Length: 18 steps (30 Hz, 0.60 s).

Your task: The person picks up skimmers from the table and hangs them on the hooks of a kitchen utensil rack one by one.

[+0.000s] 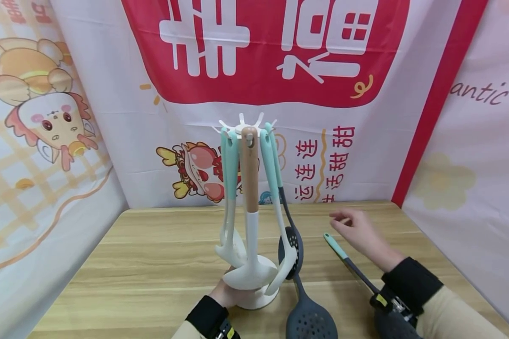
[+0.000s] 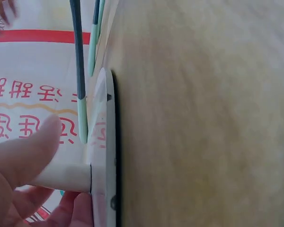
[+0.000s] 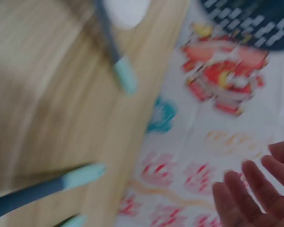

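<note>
A white utensil stand (image 1: 258,301) stands upright on the table, with several mint-handled utensils and a wooden-handled ladle (image 1: 250,188) hanging from its top hooks. Low down, my left hand (image 1: 233,294) grips the stand; in the left wrist view the thumb (image 2: 40,146) and fingers curve about its post (image 2: 68,176). My right hand (image 1: 360,230) hovers over the table at the right, holding nothing, its fingers loosely bent. Nearest to it lies a dark utensil with a mint handle (image 1: 335,246), whose head is partly hidden by the right wrist.
A dark slotted spatula (image 1: 311,322) lies in front, just right of the stand. A dark perforated skimmer (image 1: 296,242) hangs at the stand's right side. Behind the wooden table (image 1: 152,245) rises a printed cloth (image 1: 258,84), with more cloth at both sides.
</note>
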### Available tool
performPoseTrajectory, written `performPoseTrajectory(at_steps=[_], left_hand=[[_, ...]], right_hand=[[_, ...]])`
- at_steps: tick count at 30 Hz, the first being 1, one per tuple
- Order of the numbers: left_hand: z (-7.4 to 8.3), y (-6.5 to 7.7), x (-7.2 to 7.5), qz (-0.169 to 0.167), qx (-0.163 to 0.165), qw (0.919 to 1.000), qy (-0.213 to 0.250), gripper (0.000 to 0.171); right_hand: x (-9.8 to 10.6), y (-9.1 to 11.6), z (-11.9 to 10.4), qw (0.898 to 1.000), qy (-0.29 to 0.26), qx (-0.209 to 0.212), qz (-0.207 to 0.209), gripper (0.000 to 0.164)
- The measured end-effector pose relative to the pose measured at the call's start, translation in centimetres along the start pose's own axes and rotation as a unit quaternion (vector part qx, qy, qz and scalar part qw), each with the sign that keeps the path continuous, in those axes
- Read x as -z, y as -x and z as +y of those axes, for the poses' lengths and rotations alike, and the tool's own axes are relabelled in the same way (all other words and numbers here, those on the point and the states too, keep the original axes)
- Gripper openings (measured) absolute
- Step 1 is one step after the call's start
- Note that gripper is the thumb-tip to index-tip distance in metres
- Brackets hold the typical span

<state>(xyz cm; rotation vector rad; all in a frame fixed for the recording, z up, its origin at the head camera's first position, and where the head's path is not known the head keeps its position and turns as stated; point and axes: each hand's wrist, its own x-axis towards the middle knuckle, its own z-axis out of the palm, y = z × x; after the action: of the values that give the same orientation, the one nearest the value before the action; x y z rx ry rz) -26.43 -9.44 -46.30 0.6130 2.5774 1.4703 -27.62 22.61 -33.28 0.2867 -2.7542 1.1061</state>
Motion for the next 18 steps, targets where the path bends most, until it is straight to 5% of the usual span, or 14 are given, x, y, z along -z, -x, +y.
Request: performPoseTrajectory(at_steps=[10,18], left_hand=[[-1.1,0.3,-0.3,0.010,0.021,0.9997,-0.008,0.034],[-1.2,0.7,0.2,-0.009,0.022,0.9997,0.006,0.027]], right_hand=[[0.5,0.7,6.8,0.989,0.124,-0.060,-0.054,0.027],[-1.1,2.1,8.9,0.959,0.177,-0.134,-0.177,0.046]])
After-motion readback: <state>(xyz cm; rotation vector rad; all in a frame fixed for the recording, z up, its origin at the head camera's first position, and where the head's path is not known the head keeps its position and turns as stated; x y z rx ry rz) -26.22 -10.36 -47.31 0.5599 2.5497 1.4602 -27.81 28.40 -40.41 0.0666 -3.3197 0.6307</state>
